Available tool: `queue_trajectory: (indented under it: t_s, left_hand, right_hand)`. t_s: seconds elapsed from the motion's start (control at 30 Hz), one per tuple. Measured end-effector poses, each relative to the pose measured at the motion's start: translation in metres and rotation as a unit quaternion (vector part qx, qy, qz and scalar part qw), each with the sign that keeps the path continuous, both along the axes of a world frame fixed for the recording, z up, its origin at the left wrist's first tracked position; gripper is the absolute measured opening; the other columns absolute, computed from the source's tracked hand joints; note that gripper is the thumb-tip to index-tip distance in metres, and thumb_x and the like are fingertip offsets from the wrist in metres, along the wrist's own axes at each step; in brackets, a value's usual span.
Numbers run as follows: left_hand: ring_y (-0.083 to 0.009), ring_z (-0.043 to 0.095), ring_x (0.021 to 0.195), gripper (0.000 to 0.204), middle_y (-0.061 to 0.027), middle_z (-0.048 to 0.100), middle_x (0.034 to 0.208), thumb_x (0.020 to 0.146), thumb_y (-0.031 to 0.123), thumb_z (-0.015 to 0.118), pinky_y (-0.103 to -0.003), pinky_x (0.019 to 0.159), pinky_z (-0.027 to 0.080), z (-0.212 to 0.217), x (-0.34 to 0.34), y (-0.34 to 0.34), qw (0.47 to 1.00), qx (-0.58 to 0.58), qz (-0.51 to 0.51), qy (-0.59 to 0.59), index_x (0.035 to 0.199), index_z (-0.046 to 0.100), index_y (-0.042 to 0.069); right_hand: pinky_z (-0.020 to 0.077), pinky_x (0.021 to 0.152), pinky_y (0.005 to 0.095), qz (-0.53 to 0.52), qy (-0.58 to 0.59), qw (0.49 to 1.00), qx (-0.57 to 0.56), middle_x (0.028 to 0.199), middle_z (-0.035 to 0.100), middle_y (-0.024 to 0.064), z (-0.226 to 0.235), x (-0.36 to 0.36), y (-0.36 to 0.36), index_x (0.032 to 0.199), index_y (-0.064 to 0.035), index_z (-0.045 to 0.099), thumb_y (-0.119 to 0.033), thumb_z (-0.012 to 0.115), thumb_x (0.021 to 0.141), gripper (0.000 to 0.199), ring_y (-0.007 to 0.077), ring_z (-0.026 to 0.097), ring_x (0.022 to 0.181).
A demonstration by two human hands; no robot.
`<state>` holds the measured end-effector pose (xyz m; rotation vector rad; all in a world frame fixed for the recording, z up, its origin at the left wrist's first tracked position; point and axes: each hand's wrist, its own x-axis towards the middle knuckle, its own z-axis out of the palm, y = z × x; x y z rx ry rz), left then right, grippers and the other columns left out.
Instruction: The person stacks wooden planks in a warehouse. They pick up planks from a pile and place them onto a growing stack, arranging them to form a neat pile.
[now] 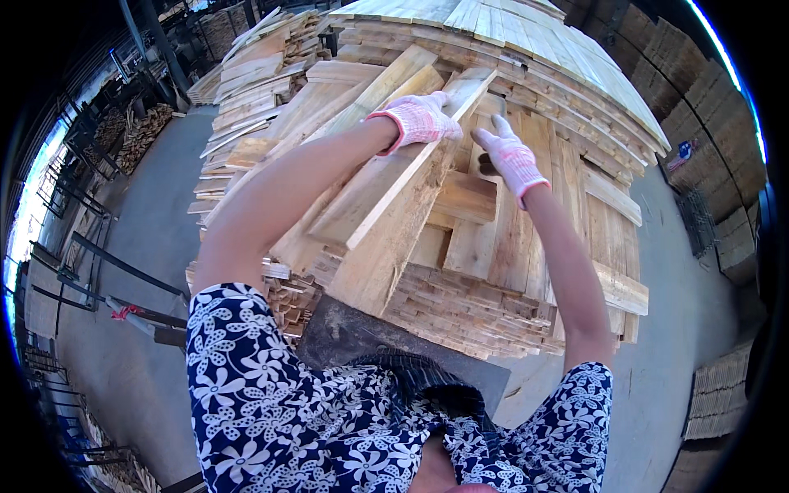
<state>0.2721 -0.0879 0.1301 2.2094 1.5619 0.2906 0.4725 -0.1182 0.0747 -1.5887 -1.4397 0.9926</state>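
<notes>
My left hand [417,125], in a white and pink knit glove, is closed on the upper part of a pale wooden board [386,187]. The board is tilted on its edge and slants from lower left to upper right. Beneath it, another rough-edged plank [380,256] reaches toward my body. To the right, my right hand [513,159], gloved alike, is open with its fingers apart, over the planks. A dark patch shows beside its palm; what it is I cannot make out. Short board pieces [464,197] lie between my two hands.
A large stack of planks [509,41] rises at the far side. Looser boards [255,90] are piled at the left. Close to my body is a dark flat surface [345,333]. Metal rails [131,263] stand on the left, and more stacked wood [682,66] lines the right.
</notes>
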Motion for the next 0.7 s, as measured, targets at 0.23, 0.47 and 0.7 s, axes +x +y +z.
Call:
queue_trajectory:
  t_s: [0.23, 0.47, 0.7]
  left_hand:
    - [-0.0463, 0.049, 0.132, 0.083, -0.0289, 0.045, 0.143, 0.089, 0.059, 0.06, -0.053, 0.107, 0.043, 0.02, -0.054, -0.063, 0.955, 0.106, 0.005, 0.278, 0.156, 0.034, 0.018]
    - [-0.046, 0.048, 0.131, 0.082, -0.0277, 0.044, 0.142, 0.09, 0.059, 0.058, -0.055, 0.108, 0.041, 0.002, -0.07, -0.063, 0.961, 0.129, -0.006, 0.247, 0.157, 0.031, 0.018]
    - [-0.0465, 0.05, 0.129, 0.094, -0.0275, 0.045, 0.142, 0.075, 0.037, 0.077, -0.054, 0.105, 0.045, 0.015, -0.044, -0.068, 0.955, 0.027, 0.018, 0.293, 0.156, 0.032, 0.023]
  right_hand:
    - [0.0566, 0.085, 0.0438, -0.122, 0.042, 0.992, 0.006, 0.13, 0.06, 0.0251, -0.005, -0.074, 0.031, 0.161, -0.0062, 0.009, -0.026, 0.075, 0.088, 0.101, 0.0309, 0.067, 0.104]
    - [0.0554, 0.089, 0.0465, -0.082, 0.09, 0.993, 0.01, 0.143, 0.055, 0.0219, 0.005, -0.024, 0.031, 0.163, -0.0097, 0.006, -0.031, 0.08, 0.084, 0.111, 0.0331, 0.062, 0.117]
    - [0.0427, 0.11, 0.0435, -0.047, -0.09, 0.995, -0.008, 0.153, 0.046, 0.0225, 0.024, 0.115, -0.033, 0.162, -0.0075, 0.018, -0.036, 0.077, 0.087, 0.099, 0.0322, 0.052, 0.136]
